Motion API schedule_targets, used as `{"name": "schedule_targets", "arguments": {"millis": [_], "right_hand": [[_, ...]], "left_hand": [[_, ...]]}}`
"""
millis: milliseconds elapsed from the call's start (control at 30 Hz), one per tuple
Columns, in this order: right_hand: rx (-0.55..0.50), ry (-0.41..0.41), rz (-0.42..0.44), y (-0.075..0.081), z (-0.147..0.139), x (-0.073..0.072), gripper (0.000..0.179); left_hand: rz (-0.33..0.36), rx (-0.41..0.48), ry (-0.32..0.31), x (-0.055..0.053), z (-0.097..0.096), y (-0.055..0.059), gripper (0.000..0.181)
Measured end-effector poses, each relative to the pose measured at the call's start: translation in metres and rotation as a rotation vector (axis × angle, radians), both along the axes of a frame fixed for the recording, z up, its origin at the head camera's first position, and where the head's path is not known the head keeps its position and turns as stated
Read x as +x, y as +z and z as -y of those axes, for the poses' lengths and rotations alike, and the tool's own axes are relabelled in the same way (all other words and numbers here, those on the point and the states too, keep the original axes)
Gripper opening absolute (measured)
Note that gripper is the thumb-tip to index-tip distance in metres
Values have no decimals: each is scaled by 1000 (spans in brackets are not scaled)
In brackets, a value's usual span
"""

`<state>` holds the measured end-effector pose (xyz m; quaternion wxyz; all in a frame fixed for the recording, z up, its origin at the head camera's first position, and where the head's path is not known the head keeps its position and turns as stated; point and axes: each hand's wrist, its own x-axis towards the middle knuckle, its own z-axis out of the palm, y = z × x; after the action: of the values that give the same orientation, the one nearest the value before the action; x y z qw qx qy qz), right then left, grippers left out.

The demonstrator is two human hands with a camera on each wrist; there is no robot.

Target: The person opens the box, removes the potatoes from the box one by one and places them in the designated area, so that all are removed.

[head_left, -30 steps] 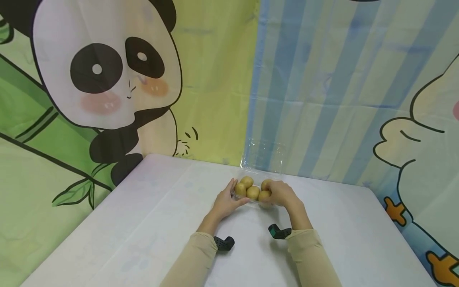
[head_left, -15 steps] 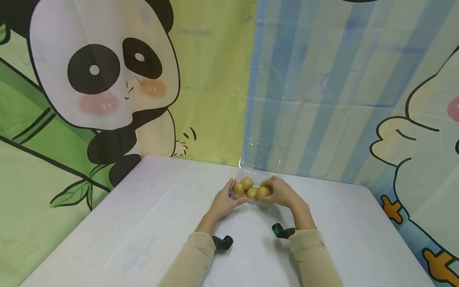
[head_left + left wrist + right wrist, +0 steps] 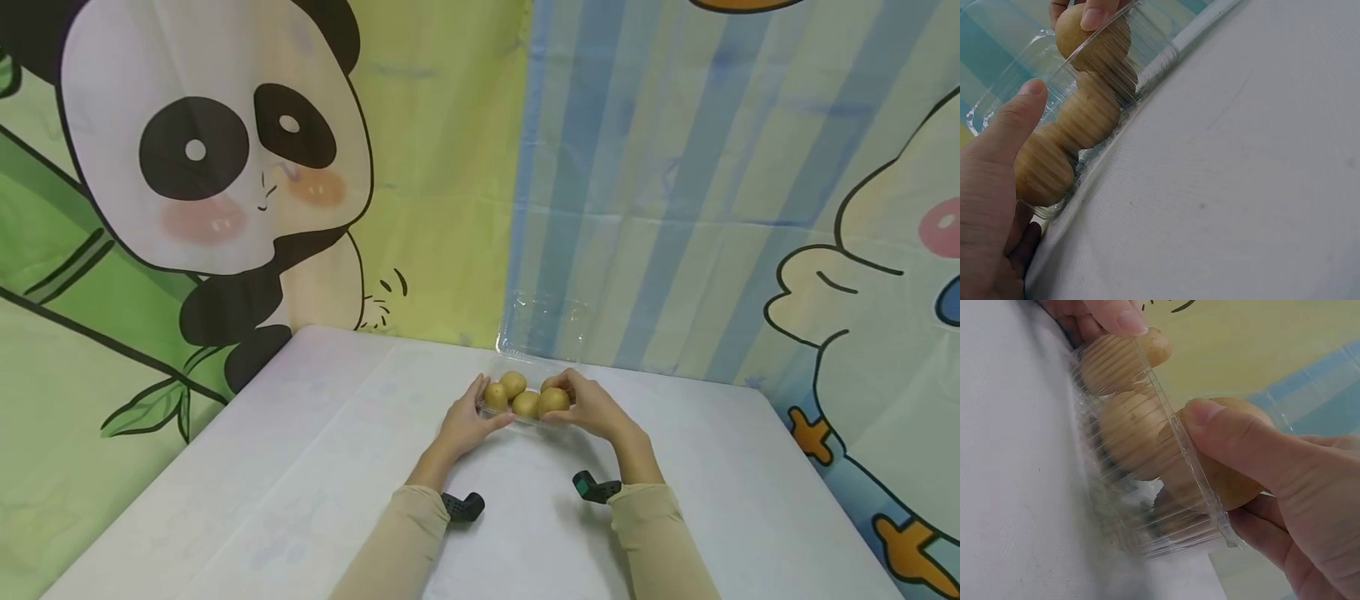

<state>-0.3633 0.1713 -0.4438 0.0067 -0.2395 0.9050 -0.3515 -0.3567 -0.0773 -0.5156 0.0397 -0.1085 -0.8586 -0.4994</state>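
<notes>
A clear plastic box (image 3: 491,410) holding several small yellow potatoes (image 3: 527,406) sits on the table, its hinged lid (image 3: 536,327) raised at the back. My left hand (image 3: 463,425) holds the box's left end, with the thumb at the front rim and the other fingers round the side. At the right end, my right hand (image 3: 597,410) pinches a potato (image 3: 1235,478) between thumb and fingers. That potato stands partly above the rim, over another one below it, as the left wrist view shows. The right fingertips behind it are mostly hidden.
A white-covered table (image 3: 300,467) extends around the box. Behind it hangs a printed cloth backdrop (image 3: 442,167) with a panda and blue stripes; the raised lid stands close to it. A black wrist device (image 3: 463,507) is on each forearm.
My right hand has raised the front right potato slightly and shows more of it now. The left hand keeps its hold on the box. The head view has shifted a little.
</notes>
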Motion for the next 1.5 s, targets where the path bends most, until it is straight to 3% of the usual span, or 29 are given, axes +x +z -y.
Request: {"name": "schedule_targets", "arguments": {"millis": [133,333,667,867,1167,1500], "right_hand": [[-28,8,1,-1,1,-1,59],[30,21,-93,-4,2,-4,52],[-72,-38,-29,-10,0,-2,51],[-55,-36,-38,-10,0,-1,54],[-73,2,-97,-12,-3,-2,52],[3,33,-195,-7,-7,0,53]], "left_hand": [[-3,-8,4,-1,1,-2,108],[-11,-20,11,-1,2,-1,110],[7,-11,4,3,2,2,105],[4,-10,-1,0,2,0,105],[8,-17,2,1,2,-1,104],[3,-18,2,2,1,1,101]]}}
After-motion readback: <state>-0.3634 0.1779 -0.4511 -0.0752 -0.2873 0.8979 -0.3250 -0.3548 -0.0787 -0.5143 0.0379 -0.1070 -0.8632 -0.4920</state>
